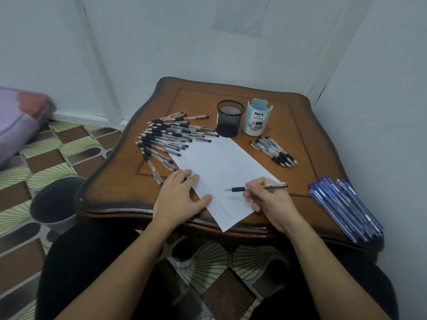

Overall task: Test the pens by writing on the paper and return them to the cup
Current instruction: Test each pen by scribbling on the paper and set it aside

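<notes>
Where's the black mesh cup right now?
In the head view, the black mesh cup stands far on the table, just left of the light blue organizer, beyond the paper.

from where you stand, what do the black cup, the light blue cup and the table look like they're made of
Black cup: metal wire mesh by the look, matte black; its gridded wall is see-through. Light blue cup: probably plastic or card, smooth, with a printed label. Table: wood, glossy varnish; brown with darker edges and a sheen along the carved rim.
</notes>
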A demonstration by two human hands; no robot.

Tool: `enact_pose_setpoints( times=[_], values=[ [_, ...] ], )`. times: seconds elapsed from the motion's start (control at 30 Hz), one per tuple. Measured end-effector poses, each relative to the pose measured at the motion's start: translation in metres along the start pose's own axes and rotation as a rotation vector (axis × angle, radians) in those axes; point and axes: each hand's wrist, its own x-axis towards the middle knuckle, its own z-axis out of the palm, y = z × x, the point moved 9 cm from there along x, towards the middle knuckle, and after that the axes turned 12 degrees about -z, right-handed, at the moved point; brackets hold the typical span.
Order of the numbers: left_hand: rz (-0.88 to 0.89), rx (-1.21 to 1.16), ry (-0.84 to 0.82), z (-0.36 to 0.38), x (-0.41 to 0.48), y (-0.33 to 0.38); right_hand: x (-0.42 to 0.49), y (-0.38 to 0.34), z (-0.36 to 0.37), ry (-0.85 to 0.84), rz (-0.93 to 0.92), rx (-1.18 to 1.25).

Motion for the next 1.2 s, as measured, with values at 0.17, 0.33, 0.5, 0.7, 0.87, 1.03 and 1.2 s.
enact_pose_setpoints(
  times=[0.17,0.33,0.5,0.7,0.87,1.03,1.2],
  values=[
    [-0.002,0.001,0.004,0.0,-0.001,0.0,-0.011,-0.002,0.012,-0.144,-0.103,-0.258],
    [-0.005,0.007,0.001,0.001,0.0,0.0,-0.019,0.002,0.016,-0.205,-0.091,-0.421],
    [0.001,-0.028,0.019,-0.002,-0.001,0.001,-0.022,0.009,0.011,-0.163,-0.12,-0.452],
    [-0.005,-0.033,0.013,-0.002,-0.001,0.001,-0.026,0.014,0.012,-0.198,-0.133,-0.494],
    [-0.007,-0.032,0.019,-0.002,-0.001,0.001,-0.025,0.015,0.013,-0.196,-0.133,-0.495],
    [-0.01,-0.038,0.013,-0.002,0.0,0.001,-0.025,0.015,0.014,-0.205,-0.119,-0.518],
    [-0.013,-0.032,0.008,-0.001,0.0,0.001,-0.024,0.017,0.013,-0.213,-0.101,-0.497]
  ],
)
